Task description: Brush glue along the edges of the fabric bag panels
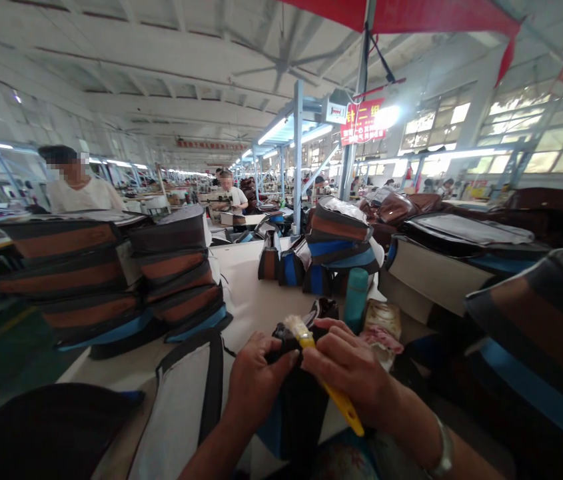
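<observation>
A brush with a yellow handle (342,403) and pale, clumped bristles (296,327) is gripped in my right hand (348,360). Its bristle end lies close above a black piece (301,393) that looks like part of a bag, with blue at its lower side. My left hand (256,377) pinches the upper edge of this black piece between thumb and fingers. Some of the piece is hidden behind my hands. Just beyond my right hand a teal cylinder (356,300) stands upright.
Stacks of black, brown and blue bag parts stand at the left (81,273), centre-left (181,267) and right (551,327). A smaller pile (341,233) sits at the back of the white table (246,293). Pink cloth (384,338) lies right of the cylinder. Beyond are people (78,190).
</observation>
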Motion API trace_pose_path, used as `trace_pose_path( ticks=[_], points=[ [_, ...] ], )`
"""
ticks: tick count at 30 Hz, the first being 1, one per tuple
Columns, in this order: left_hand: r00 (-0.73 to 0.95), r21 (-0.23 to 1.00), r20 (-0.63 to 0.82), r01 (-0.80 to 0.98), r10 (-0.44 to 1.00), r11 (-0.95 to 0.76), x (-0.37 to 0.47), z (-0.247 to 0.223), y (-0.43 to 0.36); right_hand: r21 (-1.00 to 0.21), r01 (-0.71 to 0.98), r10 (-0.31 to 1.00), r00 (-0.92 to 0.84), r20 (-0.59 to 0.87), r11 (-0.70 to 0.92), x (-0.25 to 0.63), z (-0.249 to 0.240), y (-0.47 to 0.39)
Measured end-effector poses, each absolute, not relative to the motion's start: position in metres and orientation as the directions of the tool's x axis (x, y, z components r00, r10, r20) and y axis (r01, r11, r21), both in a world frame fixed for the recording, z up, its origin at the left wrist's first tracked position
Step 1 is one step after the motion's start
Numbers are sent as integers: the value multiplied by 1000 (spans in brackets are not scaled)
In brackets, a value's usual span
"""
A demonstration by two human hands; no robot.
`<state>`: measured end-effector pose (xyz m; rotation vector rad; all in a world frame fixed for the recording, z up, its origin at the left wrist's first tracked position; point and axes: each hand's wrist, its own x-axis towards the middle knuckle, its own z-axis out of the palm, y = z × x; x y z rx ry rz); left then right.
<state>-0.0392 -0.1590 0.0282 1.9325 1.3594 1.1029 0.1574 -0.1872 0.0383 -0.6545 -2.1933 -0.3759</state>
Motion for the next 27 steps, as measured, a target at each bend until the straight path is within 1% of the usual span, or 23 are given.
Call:
trace_pose_path(
  ticks=[3, 7, 9, 13, 17, 19, 21, 23, 25, 27],
  points=[
    [132, 768, 318, 545, 939, -337, -38, 29, -159, 69, 575, 314, -540, 781, 815, 160, 41, -193],
    [153, 785, 289, 527, 945, -326, -40, 28, -158, 131, 590, 375, -652, 659, 796, 156, 41, -197],
    [159, 792, 281, 518, 946, -322, -41, 27, -158, 153, 610, 401, -668, 627, 777, 154, 43, -199],
    [149, 787, 294, 522, 944, -328, -41, 26, -158, 179, 647, 394, -635, 665, 741, 154, 50, -205],
    [154, 779, 295, 533, 943, -330, -41, 24, -159, 167, 615, 398, -668, 628, 771, 150, 47, -207],
    [151, 771, 299, 544, 942, -332, -42, 24, -160, 134, 663, 428, -610, 668, 736, 148, 43, -205],
    [142, 763, 299, 559, 944, -326, -44, 23, -161, 81, 711, 410, -491, 768, 699, 144, 38, -204],
    [124, 754, 307, 574, 944, -320, -46, 21, -163, 16, 691, 351, -387, 853, 723, 139, 29, -207],
    [88, 743, 331, 590, 940, -317, -49, 14, -165, -27, 643, 300, -319, 899, 765, 134, 17, -213],
    [21, 737, 372, 601, 928, -309, -53, 2, -169, -93, 608, 289, -232, 929, 788, 131, 0, -222]
  ],
)
